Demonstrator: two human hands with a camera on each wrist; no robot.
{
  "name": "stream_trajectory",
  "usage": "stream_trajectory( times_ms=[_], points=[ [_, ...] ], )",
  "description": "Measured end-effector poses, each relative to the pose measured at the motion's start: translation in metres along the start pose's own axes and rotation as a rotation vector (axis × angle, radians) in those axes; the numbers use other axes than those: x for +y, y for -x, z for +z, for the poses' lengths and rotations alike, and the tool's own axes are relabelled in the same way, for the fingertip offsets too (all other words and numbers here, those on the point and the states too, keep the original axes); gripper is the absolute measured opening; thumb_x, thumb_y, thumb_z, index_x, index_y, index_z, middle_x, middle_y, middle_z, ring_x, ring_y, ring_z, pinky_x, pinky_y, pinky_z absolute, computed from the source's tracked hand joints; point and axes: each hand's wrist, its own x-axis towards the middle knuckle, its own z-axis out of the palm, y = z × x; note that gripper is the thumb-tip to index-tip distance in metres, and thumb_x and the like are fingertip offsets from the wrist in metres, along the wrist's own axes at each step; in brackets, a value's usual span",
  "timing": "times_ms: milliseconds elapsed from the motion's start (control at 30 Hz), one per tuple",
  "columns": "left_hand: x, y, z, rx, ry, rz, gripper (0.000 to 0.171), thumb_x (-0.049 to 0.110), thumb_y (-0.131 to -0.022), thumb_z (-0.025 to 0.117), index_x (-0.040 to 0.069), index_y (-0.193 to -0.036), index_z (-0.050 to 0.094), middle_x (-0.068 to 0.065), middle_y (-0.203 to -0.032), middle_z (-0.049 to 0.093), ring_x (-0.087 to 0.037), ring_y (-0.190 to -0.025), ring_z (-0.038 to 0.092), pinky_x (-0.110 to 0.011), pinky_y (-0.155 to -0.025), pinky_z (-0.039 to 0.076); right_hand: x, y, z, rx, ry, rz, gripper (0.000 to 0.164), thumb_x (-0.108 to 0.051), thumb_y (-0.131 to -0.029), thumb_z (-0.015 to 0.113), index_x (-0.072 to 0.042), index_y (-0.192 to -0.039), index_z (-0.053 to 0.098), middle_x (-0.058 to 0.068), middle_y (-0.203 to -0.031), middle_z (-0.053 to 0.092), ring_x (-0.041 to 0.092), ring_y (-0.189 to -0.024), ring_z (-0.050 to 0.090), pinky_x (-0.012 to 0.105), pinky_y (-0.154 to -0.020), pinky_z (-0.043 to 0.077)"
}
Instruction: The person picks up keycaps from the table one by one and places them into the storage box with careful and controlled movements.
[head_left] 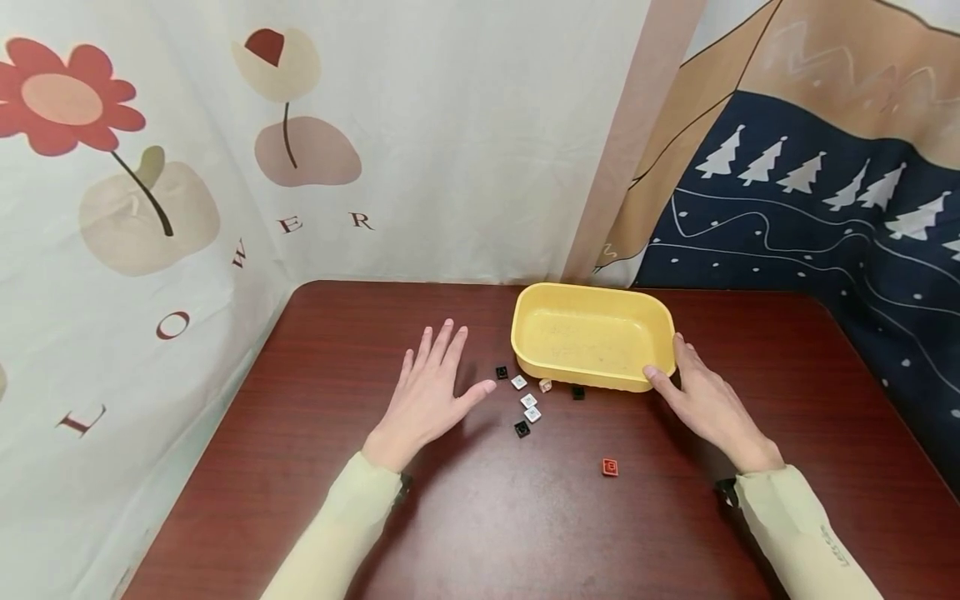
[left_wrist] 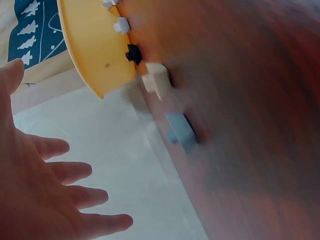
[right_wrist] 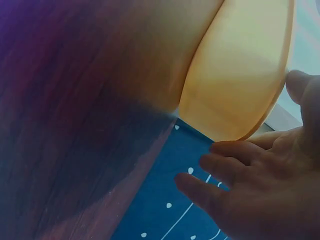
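We see the yellow tray (head_left: 592, 333) at the far side of the table (head_left: 247, 467), its long axis running left to right, with our right hand (head_left: 708, 408) the nearer, its thumb and fingers pinching the near right corner of the rim. Our left hand (head_left: 429, 393) hangs apart from the tray with fingers spread wide and holding nothing, the tray lying to the right of its fingertips and a black piece (head_left: 502, 372) just beyond its thumb tip, while the red piece (head_left: 610, 467) lies alone, closer to us
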Motion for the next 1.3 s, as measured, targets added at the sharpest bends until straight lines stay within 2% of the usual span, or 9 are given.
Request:
stream_trajectory(
  times_ms=[200, 400, 600, 733, 867, 1000, 1167, 1300],
  points=[
    [-0.014, 0.011, -0.003, 0.011, -0.012, -0.016, 0.091, 0.073, -0.087, 0.044, 0.018, -0.156, 0.021, -0.005, -0.161, 0.013, -0.034, -0.146, 0.008, -0.062, -0.109, 0.016, -0.002, -0.003, 0.002, -0.011, -0.004, -0.004, 0.096, -0.06, -0.095, 0.044, 0.0, -0.153, -0.002, 0.026, -0.157, 0.006, 0.045, -0.142, 0.014, 0.063, -0.105, 0.022],
    [-0.026, 0.02, -0.008, 0.021, -0.025, -0.029, 0.089, 0.072, -0.089, 0.043, 0.017, -0.155, 0.023, -0.007, -0.16, 0.017, -0.035, -0.146, 0.01, -0.062, -0.109, 0.016, -0.003, -0.007, 0.005, -0.009, -0.003, -0.018, 0.095, -0.059, -0.096, 0.045, 0.0, -0.154, -0.001, 0.026, -0.157, 0.006, 0.044, -0.142, 0.014, 0.063, -0.105, 0.023],
    [-0.041, 0.03, -0.013, 0.021, -0.02, -0.036, 0.073, 0.053, -0.096, 0.051, 0.014, -0.153, 0.03, -0.01, -0.159, 0.022, -0.036, -0.145, 0.013, -0.063, -0.108, 0.017, -0.004, -0.009, 0.005, -0.011, 0.004, -0.025, 0.095, -0.06, -0.096, 0.043, -0.001, -0.154, -0.002, 0.025, -0.158, 0.006, 0.044, -0.142, 0.013, 0.063, -0.105, 0.023],
    [-0.049, 0.035, -0.013, 0.008, -0.014, -0.021, 0.064, 0.043, -0.096, 0.058, 0.013, -0.149, 0.038, -0.011, -0.156, 0.029, -0.037, -0.143, 0.021, -0.063, -0.107, 0.021, -0.006, -0.007, 0.005, 0.007, 0.025, -0.029, 0.095, -0.061, -0.095, 0.043, 0.001, -0.153, -0.001, 0.025, -0.158, 0.005, 0.043, -0.143, 0.012, 0.063, -0.106, 0.021],
    [-0.053, 0.035, -0.009, -0.022, -0.03, 0.035, 0.06, 0.036, -0.093, 0.065, 0.012, -0.145, 0.046, -0.011, -0.152, 0.036, -0.037, -0.14, 0.029, -0.061, -0.105, 0.027, -0.009, -0.007, 0.007, 0.034, 0.047, -0.045, 0.095, -0.06, -0.095, 0.044, 0.001, -0.153, 0.0, 0.022, -0.159, 0.002, 0.042, -0.143, 0.012, 0.063, -0.105, 0.022],
    [-0.053, 0.03, -0.004, -0.03, -0.043, 0.131, 0.057, 0.027, -0.089, 0.072, 0.01, -0.139, 0.053, -0.014, -0.145, 0.045, -0.036, -0.133, 0.04, -0.059, -0.101, 0.035, -0.01, -0.007, 0.008, 0.058, 0.063, -0.071, 0.096, -0.061, -0.095, 0.045, 0.002, -0.153, 0.002, 0.02, -0.159, 0.0, 0.042, -0.143, 0.012, 0.063, -0.105, 0.023],
    [-0.051, 0.024, 0.001, -0.021, -0.015, 0.218, 0.046, 0.014, -0.084, 0.076, 0.007, -0.128, 0.062, -0.012, -0.127, 0.058, -0.03, -0.116, 0.055, -0.046, -0.094, 0.045, -0.012, -0.008, 0.009, 0.061, 0.076, -0.08, 0.099, -0.063, -0.093, 0.045, 0.004, -0.153, 0.004, 0.02, -0.159, 0.001, 0.042, -0.143, 0.012, 0.062, -0.106, 0.023],
    [-0.049, 0.023, 0.002, -0.038, -0.013, 0.252, 0.039, 0.008, -0.082, 0.077, 0.007, -0.12, 0.067, -0.006, -0.116, 0.059, -0.026, -0.102, 0.059, -0.038, -0.087, 0.049, -0.014, -0.008, 0.008, 0.058, 0.078, -0.077, 0.1, -0.065, -0.092, 0.045, 0.004, -0.153, 0.005, 0.021, -0.159, 0.001, 0.041, -0.143, 0.011, 0.061, -0.106, 0.022]
  ],
)
